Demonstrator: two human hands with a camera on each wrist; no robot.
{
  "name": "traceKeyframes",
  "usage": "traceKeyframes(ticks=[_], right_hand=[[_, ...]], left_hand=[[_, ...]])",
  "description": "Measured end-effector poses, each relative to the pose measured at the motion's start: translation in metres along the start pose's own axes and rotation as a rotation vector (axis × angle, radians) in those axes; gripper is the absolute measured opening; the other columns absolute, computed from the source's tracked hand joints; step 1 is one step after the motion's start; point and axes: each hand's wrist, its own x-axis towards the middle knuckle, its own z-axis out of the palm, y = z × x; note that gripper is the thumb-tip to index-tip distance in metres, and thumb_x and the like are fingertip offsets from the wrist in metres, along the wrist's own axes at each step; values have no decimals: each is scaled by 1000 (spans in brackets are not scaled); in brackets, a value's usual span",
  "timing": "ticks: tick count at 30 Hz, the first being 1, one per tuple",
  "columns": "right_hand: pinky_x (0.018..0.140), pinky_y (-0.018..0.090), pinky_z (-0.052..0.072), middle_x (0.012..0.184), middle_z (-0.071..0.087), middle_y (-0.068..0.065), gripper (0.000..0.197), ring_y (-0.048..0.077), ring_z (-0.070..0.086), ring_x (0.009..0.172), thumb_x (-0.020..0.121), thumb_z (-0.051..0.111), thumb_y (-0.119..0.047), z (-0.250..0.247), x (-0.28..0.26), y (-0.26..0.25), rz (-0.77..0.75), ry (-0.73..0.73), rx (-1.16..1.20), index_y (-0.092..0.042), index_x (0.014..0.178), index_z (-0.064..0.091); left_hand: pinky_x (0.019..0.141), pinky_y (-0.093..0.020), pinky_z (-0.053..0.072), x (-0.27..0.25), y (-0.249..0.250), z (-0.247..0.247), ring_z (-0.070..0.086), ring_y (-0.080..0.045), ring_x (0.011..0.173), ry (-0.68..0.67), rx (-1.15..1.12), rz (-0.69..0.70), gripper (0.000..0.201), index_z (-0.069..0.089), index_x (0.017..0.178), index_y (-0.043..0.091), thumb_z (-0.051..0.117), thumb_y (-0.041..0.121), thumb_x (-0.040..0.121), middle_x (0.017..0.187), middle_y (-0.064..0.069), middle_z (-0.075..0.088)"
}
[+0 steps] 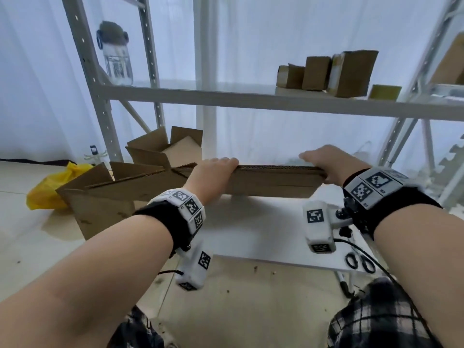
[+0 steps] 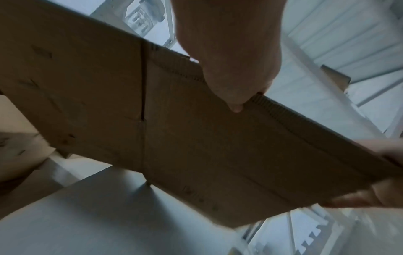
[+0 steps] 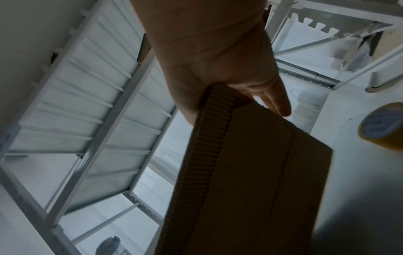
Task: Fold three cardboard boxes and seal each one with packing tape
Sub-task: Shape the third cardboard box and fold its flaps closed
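Note:
A flattened brown cardboard box (image 1: 271,183) is held upright above the small white table (image 1: 263,237), its corrugated top edge facing me. My left hand (image 1: 213,169) grips that top edge near its left end, thumb on the near face (image 2: 234,103). My right hand (image 1: 324,162) grips the right end of the same edge, fingers over the far side (image 3: 277,103). The same box (image 2: 218,146) (image 3: 250,181) fills both wrist views. A roll of yellowish packing tape (image 3: 383,129) lies on the table to the right.
Open cardboard boxes (image 1: 100,194) (image 1: 163,149) stand on the floor at left beside a yellow plastic bag (image 1: 47,189). Black scissors (image 1: 361,262) lie on the table's right front corner. A metal shelf (image 1: 251,99) behind carries small boxes (image 1: 326,71) and a water bottle (image 1: 115,54).

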Motion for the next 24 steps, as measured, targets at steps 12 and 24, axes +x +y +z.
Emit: traceKeyframes(ticks=[12,24], right_hand=[[59,21,39,61,58,-9,33,8,56,62,81,69,-49,-76,-38,-78,-610,5,-461,-20,69,62],[79,36,39,97,66,3,41,25,62,90,96,44,-50,-50,-21,-93,-659,634,-920,-15,115,54]], left_hand=[[90,-37,42,96,-35,-136,56,-26,104,143,-67,163,27,57,115,13,40,9,94,109,-6,63],[104,-38,36,115,-21,-110,50,-24,119,361,-333,-27,35,55,129,16,52,20,95,128,-4,59]])
